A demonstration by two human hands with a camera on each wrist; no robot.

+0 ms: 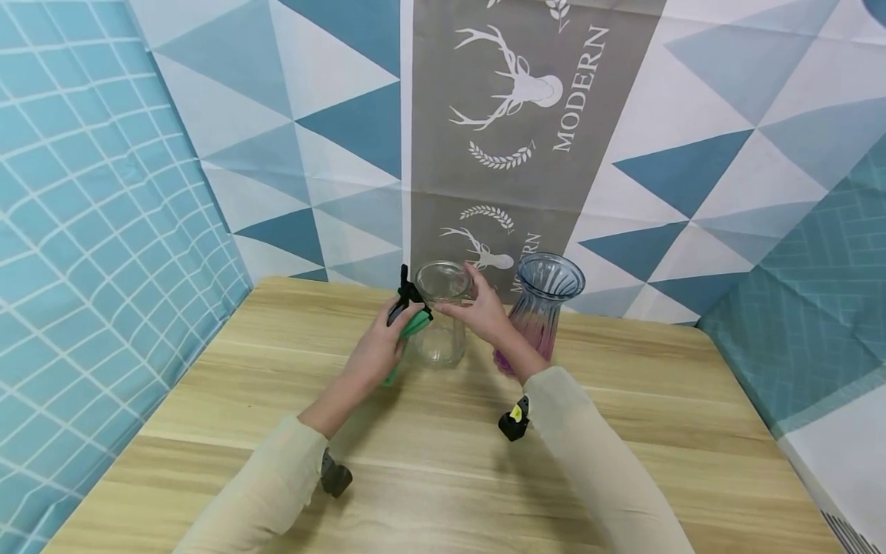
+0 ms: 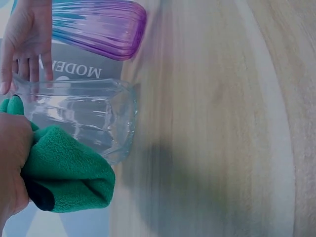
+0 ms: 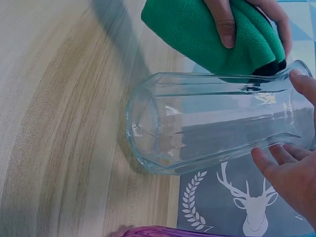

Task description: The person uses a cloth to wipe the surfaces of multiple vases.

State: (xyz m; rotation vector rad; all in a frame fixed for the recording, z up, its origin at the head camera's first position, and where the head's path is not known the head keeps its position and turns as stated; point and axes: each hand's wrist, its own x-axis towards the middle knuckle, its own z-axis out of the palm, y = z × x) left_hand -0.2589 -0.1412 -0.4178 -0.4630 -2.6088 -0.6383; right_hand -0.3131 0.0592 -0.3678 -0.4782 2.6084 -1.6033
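A clear glass vase stands upright near the back edge of the wooden table. My left hand holds a folded green cloth with black edging, close beside the vase's left side. The cloth hangs down along the glass in the head view. My right hand grips the vase at its neck, just under the rim, with the thumb on one side and fingers on the other. Only the vase's outline and faint reflections show through its transparent wall.
A ribbed glass vase, blue at the top and pink-purple below, stands right of the clear one, partly behind my right forearm. Patterned cloth with triangles and deer heads hangs behind the table. A blue checked sheet hangs at left.
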